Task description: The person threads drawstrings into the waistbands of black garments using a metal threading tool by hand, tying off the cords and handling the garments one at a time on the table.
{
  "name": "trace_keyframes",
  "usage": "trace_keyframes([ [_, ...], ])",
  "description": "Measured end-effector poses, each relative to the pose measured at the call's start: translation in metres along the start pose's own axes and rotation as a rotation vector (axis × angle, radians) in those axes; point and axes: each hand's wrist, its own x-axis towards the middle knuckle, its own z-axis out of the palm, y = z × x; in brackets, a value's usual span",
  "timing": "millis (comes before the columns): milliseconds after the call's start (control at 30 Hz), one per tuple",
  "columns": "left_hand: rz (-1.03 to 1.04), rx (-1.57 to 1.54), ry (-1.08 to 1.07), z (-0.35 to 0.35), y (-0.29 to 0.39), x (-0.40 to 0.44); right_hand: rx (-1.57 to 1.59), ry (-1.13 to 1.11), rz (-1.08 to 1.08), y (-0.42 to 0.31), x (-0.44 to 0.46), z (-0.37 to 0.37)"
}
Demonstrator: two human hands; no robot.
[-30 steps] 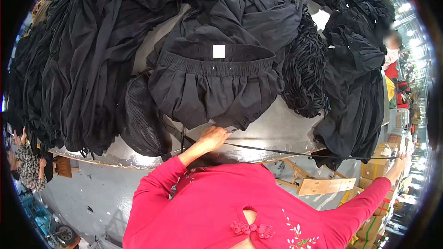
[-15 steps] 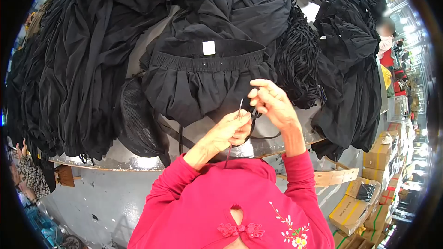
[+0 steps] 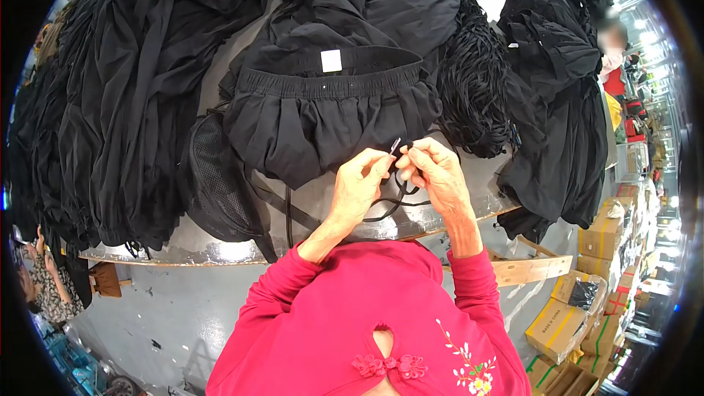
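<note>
My left hand [image 3: 361,183] pinches a slim silver metal tool [image 3: 396,147] between thumb and forefinger, its bright tip pointing up; the exact kind is too small to tell. Close beside it, my right hand [image 3: 433,176] is closed on the end of a black drawstring [image 3: 400,205], which loops down onto the tabletop. Both sets of fingertips nearly meet around the tool. Just beyond them lie black elastic-waist trousers [image 3: 330,114], waistband open toward the far side, a white label [image 3: 331,61] inside and small eyelets on the front band.
A grey table [image 3: 352,231] carries heaped black garments [image 3: 132,103] at left and more black garments [image 3: 554,103] at right. A bundle of black cords [image 3: 477,95] lies right of the trousers, a black mesh bag [image 3: 220,183] left. Cardboard boxes [image 3: 561,326] stand on the floor; another person [image 3: 612,66] is far right.
My left hand has moved up and slightly right with the metal tool, closer to my right hand. My right hand has dropped slightly, its fingers now drawn together at the drawstring.
</note>
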Motion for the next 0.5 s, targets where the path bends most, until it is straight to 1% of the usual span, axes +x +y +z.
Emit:
trace_keyframes([
  [33, 0.043, 0.068, 0.002, 0.0006, -0.0004, -0.0001, -0.045, 0.011, 0.007, 0.0004, -0.0003, 0.0000],
  [67, 0.043, 0.071, -0.004, 0.0005, -0.0011, 0.0003, -0.090, 0.021, 0.013, 0.0008, -0.0006, 0.0003],
  [167, 0.082, 0.152, -0.011, -0.0011, -0.0034, 0.0016, -0.077, 0.048, 0.030, -0.0014, -0.0049, 0.0040],
  [233, 0.169, 0.294, -0.018, -0.0012, -0.0036, 0.0027, -0.088, 0.055, 0.028, -0.0022, -0.0064, 0.0041],
  [333, 0.221, 0.379, -0.013, -0.0011, -0.0032, 0.0040, -0.113, 0.058, 0.032, -0.0027, -0.0081, 0.0018],
  [467, 0.180, 0.360, -0.037, -0.0022, -0.0032, 0.0049, -0.094, 0.028, 0.065, -0.0038, -0.0092, 0.0018],
  [500, 0.248, 0.405, -0.037, -0.0022, -0.0062, 0.0066, -0.095, 0.028, 0.065, -0.0036, -0.0091, 0.0012],
])
